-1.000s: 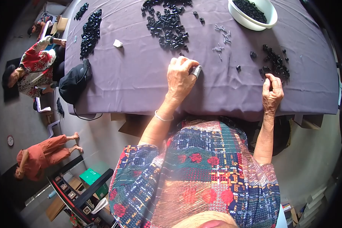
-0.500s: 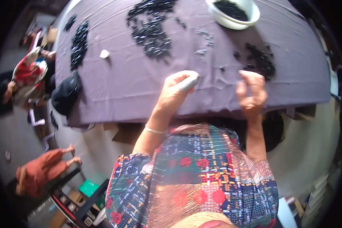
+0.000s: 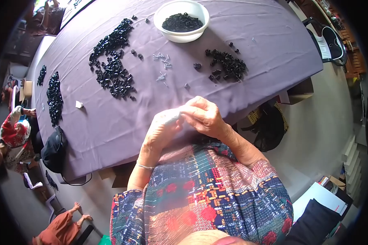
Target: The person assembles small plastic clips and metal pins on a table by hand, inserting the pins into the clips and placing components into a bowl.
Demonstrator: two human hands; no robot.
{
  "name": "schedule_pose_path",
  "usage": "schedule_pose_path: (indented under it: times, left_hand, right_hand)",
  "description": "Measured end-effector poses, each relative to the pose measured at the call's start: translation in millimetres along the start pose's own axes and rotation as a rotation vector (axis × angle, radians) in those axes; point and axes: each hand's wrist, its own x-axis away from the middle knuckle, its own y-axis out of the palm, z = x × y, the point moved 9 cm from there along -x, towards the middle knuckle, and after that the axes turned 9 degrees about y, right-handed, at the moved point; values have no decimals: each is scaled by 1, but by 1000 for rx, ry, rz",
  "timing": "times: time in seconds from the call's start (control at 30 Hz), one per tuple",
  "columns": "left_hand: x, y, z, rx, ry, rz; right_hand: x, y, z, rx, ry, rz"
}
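Note:
Close to the table's front edge, my left hand (image 3: 159, 130) is closed around a small, pale grey elongated thing (image 3: 173, 116), mostly hidden by the fingers. My right hand (image 3: 206, 117) meets it there, thumb and fingers pinched at the end of that grey thing; whatever sits in the pinch is too small to make out. Just beyond the hands lie small silver pins (image 3: 162, 76), scattered on the cloth. To their right is a pile of small black plastic pieces (image 3: 230, 65), and a larger spread of black pieces (image 3: 115, 77) lies to the left.
A white bowl (image 3: 160, 33) holding more black pieces (image 3: 182, 22) stands at the back. The purple-grey tablecloth (image 3: 274, 38) covers the table. On the left are a strip of black pieces (image 3: 54, 99), a crumpled white scrap (image 3: 79, 104) and a black cap (image 3: 54, 150). Other people are beyond the left edge.
My right hand has come from beside the right-hand black pile over to my left hand, and the two now touch. The whole view has turned and shifted.

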Motion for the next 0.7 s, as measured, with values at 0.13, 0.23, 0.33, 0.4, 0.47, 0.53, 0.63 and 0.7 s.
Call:
schedule_pose_path:
  times: [0.13,0.23,0.33,0.4,0.47,0.53,0.63,0.7]
  left_hand:
    - [-3,6,7,-265,51,55]
    - [0,16,33,-763,311,70]
    - [7,13,39,-987,500,106]
    - [13,33,52,-1274,694,67]
    - [10,44,52,-1381,841,-25]
    - [11,61,48,-1496,975,-157]
    - [-1,67,37,-1612,1068,-233]
    - [-6,63,35,-1658,1037,-235]
  right_hand:
    - [5,-20,16,225,-72,144]
    - [0,-65,43,547,-62,331]
    - [4,-129,86,719,200,470]
    - [13,-166,122,775,350,508]
    - [16,-187,144,864,384,523]
    - [9,-185,139,925,366,540]
    - [-10,-147,111,870,172,433]
    - [-22,-111,104,866,187,252]
